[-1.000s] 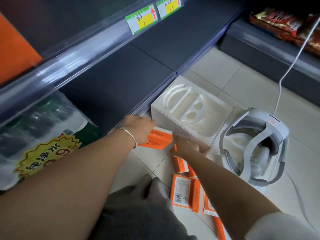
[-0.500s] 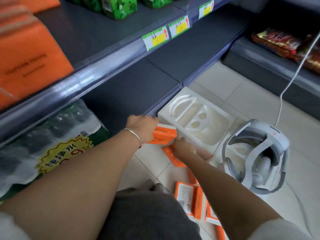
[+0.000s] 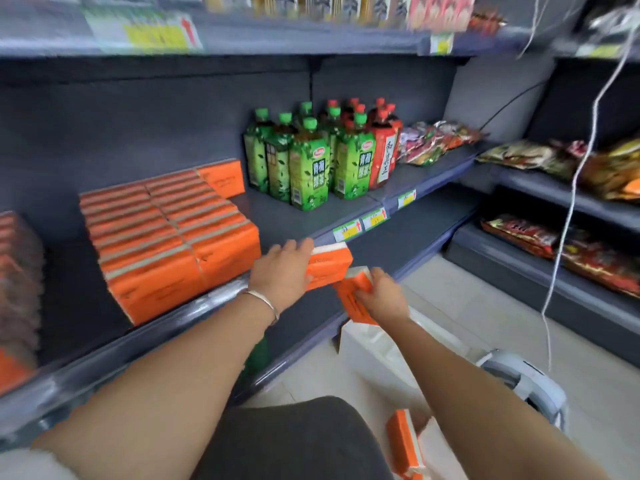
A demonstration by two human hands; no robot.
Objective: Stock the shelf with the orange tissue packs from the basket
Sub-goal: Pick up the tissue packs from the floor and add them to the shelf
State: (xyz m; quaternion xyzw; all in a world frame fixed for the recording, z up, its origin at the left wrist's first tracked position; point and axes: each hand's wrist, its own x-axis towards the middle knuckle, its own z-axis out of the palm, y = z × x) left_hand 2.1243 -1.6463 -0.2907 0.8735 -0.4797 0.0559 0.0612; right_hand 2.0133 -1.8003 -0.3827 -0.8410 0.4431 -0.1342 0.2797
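The left hand grips one pack and the right hand grips a second pack, both just in front of the shelf edge, right of the stocked stack.

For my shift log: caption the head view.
Left hand holds one orange tissue pack, right hand a second pack, facing the stacked packs on the shelf.

The shelf looks matt, the bottles glossy plastic, the bracelet metal.
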